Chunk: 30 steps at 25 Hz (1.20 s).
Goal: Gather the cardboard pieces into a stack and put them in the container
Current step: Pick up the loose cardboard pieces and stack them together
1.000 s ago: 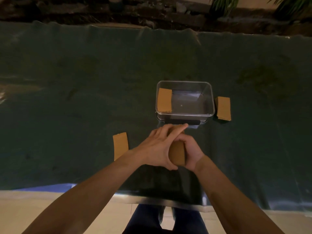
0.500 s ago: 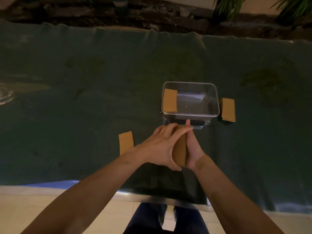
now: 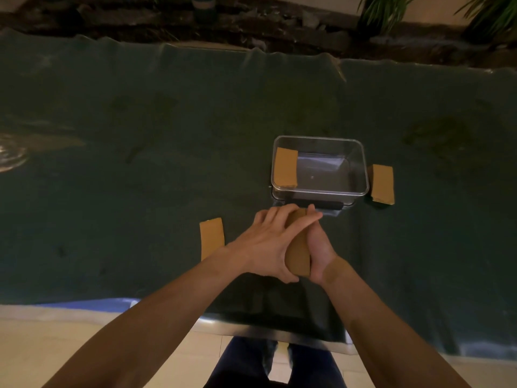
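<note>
Both hands press a brown cardboard stack [image 3: 298, 254] between them, just in front of the clear plastic container [image 3: 361, 175]. My left hand [image 3: 270, 247] lies over its left face and my right hand [image 3: 319, 247] holds its right side. One cardboard piece [image 3: 286, 167] leans at the container's left end; whether it is inside or against the wall I cannot tell. A second piece [image 3: 382, 184] lies right of the container. A third piece [image 3: 211, 238] lies on the cloth left of my left wrist.
A dark green cloth [image 3: 140, 163] covers the table, its near edge hanging over pale floor tiles [image 3: 56, 331]. Dark rubble and plants [image 3: 386, 12] run along the far edge. My legs [image 3: 274, 365] show below the table edge.
The hands have shifted slightly forward toward the container with the stack, and the right hand has straightened along the stack's side. The loose pieces have not moved.
</note>
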{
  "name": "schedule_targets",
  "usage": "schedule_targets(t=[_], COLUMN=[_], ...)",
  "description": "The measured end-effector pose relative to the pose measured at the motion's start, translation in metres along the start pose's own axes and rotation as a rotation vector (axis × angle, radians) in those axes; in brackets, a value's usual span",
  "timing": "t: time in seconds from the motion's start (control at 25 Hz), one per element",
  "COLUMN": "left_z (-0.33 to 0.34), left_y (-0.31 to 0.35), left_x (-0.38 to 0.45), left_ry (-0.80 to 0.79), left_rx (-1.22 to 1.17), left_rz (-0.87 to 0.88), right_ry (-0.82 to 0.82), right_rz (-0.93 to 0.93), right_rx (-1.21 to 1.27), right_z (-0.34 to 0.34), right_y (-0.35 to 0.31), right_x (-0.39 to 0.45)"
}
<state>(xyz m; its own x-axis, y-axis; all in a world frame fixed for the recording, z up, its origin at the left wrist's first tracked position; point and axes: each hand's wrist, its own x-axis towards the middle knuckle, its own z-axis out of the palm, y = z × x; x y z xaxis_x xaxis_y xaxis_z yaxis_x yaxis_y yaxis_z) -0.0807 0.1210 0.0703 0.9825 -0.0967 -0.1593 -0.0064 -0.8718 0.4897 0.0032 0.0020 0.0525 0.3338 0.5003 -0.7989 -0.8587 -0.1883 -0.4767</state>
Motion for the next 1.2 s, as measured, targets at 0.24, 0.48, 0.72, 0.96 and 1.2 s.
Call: schedule_targets(t=[0.24,0.48,0.72,0.96,1.2], left_z=[0.006,0.014,0.048,0.052,0.046], left_y=[-0.010,-0.105,-0.152,-0.151,-0.158], left_x=[-0.003,-0.045,-0.080,-0.075,-0.066], left_ry=[0.011,-0.008,-0.114,-0.006,-0.004], left_rx=[-0.071,-0.051,0.111,0.001,-0.035], left_rz=[-0.024,-0.598,-0.865,-0.918,-0.972], right_ry=[-0.010,-0.021,-0.036,-0.026,-0.017], right_rz=[0.009,0.039,0.041,0.048,0.039], right_rx=[0.018,0.099,0.112,0.129,0.127], right_z=[0.002,-0.016,-0.022,-0.025,-0.026], right_y=[0.000,-0.003,-0.005,-0.004,-0.003], right_x=[0.000,-0.006,-0.008,-0.009,-0.011])
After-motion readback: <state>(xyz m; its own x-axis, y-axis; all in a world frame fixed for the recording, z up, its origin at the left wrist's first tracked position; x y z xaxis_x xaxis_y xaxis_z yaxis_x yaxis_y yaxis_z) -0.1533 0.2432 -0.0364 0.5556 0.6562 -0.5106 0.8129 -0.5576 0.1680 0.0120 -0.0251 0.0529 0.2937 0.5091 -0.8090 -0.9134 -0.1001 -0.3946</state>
